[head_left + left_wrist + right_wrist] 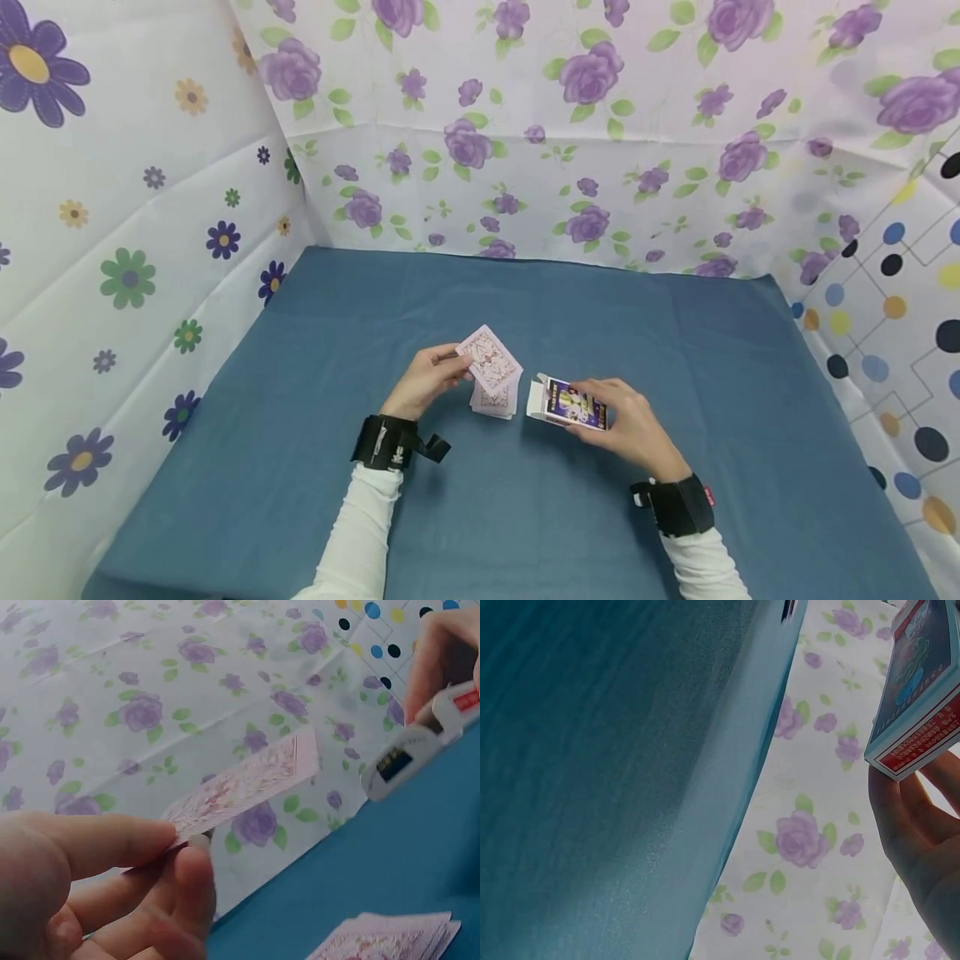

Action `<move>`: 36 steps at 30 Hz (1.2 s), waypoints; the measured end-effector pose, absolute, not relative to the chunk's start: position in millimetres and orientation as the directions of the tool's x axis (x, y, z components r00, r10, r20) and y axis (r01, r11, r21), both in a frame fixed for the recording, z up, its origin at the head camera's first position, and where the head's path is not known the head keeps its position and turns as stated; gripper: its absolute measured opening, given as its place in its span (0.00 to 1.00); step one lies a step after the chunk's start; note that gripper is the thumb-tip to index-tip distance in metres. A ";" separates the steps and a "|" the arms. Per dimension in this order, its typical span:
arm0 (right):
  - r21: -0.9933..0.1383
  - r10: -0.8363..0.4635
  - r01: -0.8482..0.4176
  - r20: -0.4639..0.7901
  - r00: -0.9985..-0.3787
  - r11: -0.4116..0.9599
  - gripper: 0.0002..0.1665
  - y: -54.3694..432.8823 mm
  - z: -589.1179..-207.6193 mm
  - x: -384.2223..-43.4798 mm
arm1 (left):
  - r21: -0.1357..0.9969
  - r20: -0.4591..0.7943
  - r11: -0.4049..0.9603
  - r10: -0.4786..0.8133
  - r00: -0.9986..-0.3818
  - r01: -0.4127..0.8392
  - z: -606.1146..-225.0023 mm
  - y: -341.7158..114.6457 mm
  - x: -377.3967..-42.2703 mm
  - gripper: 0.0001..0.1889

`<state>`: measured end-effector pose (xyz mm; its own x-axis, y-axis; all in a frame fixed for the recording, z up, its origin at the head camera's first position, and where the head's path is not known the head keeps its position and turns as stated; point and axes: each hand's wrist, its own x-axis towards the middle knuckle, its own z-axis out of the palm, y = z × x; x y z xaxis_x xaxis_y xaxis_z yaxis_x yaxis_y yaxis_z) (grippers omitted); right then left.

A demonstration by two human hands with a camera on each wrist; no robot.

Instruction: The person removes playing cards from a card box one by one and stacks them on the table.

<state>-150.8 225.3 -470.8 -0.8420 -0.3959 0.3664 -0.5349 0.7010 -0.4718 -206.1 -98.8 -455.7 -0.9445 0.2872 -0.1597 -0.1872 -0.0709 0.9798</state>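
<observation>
My left hand (426,380) pinches a playing card (490,360) by one corner between thumb and fingers, its pink patterned back showing. Below that card a small stack of playing cards (495,402) lies face down on the cloth; the stack's edge also shows low in the left wrist view. To the right, my right hand (628,423) grips a card box (576,404) across its sides. The box is dark with a colourful print, and its white flap (536,398) stands open toward the cards. In the right wrist view the box (922,690) shows a red printed end. Whether cards are inside cannot be seen.
A blue cloth (315,500) covers the table. Floral sheets (465,192) hang behind it, a flowered sheet (127,350) runs along the left side and a dotted sheet (900,367) along the right. Black bands (385,442) circle both wrists.
</observation>
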 end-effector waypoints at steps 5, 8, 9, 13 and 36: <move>-0.478 -0.390 -0.527 0.361 -0.847 0.703 0.33 225.5 -469.7 -149.7 | 0.987 -0.159 0.039 0.160 -0.974 -0.155 -468.1 -95.9 -215.0 0.17; -0.487 -0.387 -0.514 0.343 -0.856 0.706 0.33 225.8 -471.8 -147.9 | 0.984 -0.139 0.120 0.086 -0.986 -0.129 -477.5 -89.6 -217.0 0.15; -0.491 -0.387 -0.511 0.338 -0.858 0.705 0.33 225.7 -472.6 -147.3 | 0.982 -0.124 0.153 0.067 -0.990 -0.112 -479.9 -86.7 -216.8 0.14; -0.495 -0.386 -0.507 0.330 -0.861 0.706 0.33 225.8 -475.3 -146.5 | 0.958 -0.055 0.280 0.002 -0.998 -0.052 -486.7 -72.8 -217.0 0.11; -0.507 -0.383 -0.506 0.332 -0.862 0.698 0.33 227.3 -475.9 -149.7 | 0.691 0.067 0.722 -0.029 -0.997 0.026 -483.0 -41.4 -217.4 0.15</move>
